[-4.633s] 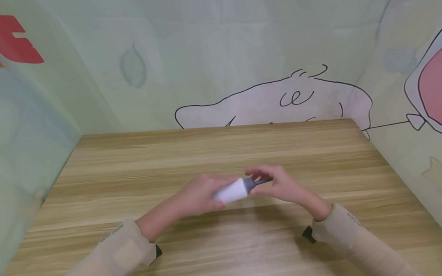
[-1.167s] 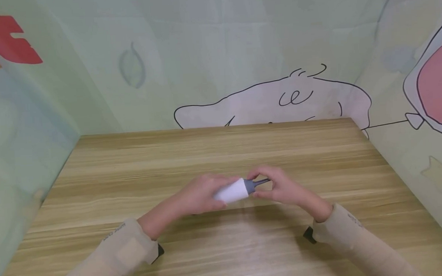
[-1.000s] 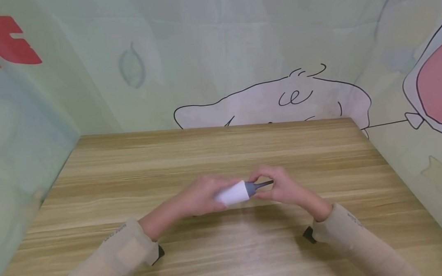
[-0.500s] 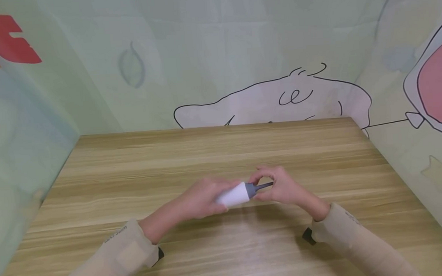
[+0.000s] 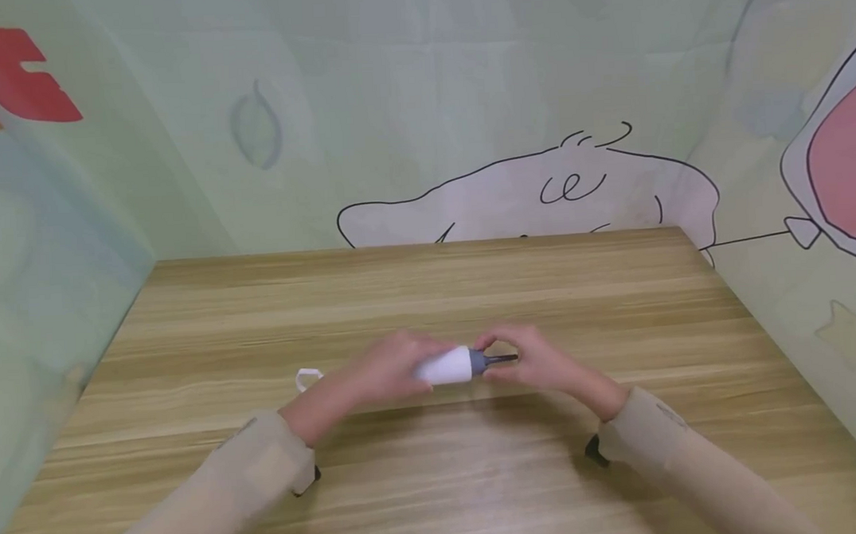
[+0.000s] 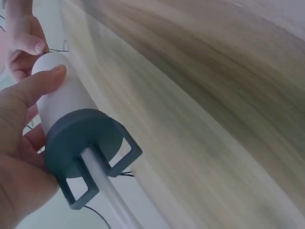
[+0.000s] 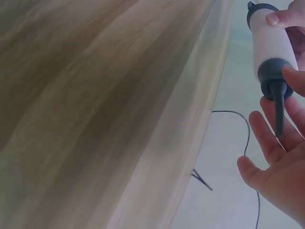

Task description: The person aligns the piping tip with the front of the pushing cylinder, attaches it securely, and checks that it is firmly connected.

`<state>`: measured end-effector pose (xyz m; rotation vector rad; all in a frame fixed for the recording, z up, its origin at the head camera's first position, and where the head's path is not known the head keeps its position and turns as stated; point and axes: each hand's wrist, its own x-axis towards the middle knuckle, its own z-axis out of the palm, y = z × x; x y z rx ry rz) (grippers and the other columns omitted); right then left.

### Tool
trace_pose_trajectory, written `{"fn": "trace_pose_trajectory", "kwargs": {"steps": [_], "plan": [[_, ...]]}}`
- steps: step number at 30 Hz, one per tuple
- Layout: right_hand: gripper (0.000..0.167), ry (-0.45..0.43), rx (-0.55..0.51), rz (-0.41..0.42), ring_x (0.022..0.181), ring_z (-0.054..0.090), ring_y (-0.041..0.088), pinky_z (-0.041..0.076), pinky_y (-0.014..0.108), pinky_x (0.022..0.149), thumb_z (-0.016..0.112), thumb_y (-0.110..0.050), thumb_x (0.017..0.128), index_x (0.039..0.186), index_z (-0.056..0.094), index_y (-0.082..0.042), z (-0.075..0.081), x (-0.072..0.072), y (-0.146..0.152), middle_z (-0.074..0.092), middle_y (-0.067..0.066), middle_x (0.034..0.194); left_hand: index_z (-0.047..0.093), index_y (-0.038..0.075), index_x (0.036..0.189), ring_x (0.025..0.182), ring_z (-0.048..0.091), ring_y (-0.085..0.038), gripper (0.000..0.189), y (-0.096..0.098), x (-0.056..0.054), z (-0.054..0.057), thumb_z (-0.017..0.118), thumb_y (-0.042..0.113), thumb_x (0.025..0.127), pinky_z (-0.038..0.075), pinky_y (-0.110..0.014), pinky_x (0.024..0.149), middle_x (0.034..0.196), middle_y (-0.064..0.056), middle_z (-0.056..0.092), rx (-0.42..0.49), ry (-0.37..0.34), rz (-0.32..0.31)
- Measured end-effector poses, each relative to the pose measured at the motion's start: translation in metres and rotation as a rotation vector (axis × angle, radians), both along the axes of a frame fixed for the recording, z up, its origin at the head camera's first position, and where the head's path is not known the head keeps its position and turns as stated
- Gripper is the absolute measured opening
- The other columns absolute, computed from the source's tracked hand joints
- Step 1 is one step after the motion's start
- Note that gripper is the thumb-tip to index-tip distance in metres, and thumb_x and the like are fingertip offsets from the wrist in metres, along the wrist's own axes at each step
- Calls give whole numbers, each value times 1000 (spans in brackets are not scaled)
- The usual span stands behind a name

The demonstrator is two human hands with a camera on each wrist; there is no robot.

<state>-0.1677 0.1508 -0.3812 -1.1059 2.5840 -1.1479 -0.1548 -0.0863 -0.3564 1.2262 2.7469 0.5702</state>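
A white icing syringe (image 5: 447, 366) with a grey nozzle cap (image 5: 478, 362) is held above the table, lying nearly level. My left hand (image 5: 392, 368) grips its barrel, thumb across the near side. In the left wrist view, the grey end cap (image 6: 81, 140) has two finger loops, and a pale plunger rod (image 6: 112, 191) sticks out between them. The white plunger handle (image 5: 308, 376) shows behind my left wrist. My right hand (image 5: 536, 359) pinches the nozzle cap between thumb and index finger; its other fingers are spread beside the thin tip (image 7: 279, 119).
A wood-grain table (image 5: 437, 482) lies beneath both hands. Fabric walls (image 5: 363, 102) with cartoon prints stand at the back and both sides. Small black pieces stick out under both sleeve cuffs (image 5: 621, 422).
The syringe has turned from a slant to nearly level and shifted slightly left with both hands. The white plunger handle has come into sight behind my left wrist. The right hand keeps its pinch.
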Motion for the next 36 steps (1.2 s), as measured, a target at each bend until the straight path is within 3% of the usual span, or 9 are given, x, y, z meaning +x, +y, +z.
{"fn": "trace_pose_trajectory", "kwargs": {"steps": [8,16,27,36], "plan": [[36,-85,129,24,105,56,23,43,41,89,69,-11,74,109,60,-7,-10,-16,0,62,8,111,54,9,121,103,57,-25,57,-4,-15,-14,73,12,68,46,-38,85,116,-10,60,-52,-57,27],[40,-126,181,33,108,55,22,42,39,92,69,-14,74,112,59,-7,-18,-28,-4,61,8,113,53,8,122,107,55,-24,56,-4,-28,-26,72,11,69,44,-37,89,119,-9,58,-77,-105,38],[48,-132,251,33,113,51,23,39,40,96,68,-16,74,119,54,-6,-21,-33,-7,57,9,120,51,12,125,104,55,-24,57,0,-37,-28,70,17,72,44,-38,86,119,-8,58,-147,-186,120],[51,-161,262,17,114,50,21,38,39,97,68,-22,76,122,51,-9,-23,-35,-11,55,8,123,52,15,124,102,56,-21,58,-7,-41,-33,71,29,71,44,-38,84,118,-4,59,-154,-145,157]]}}
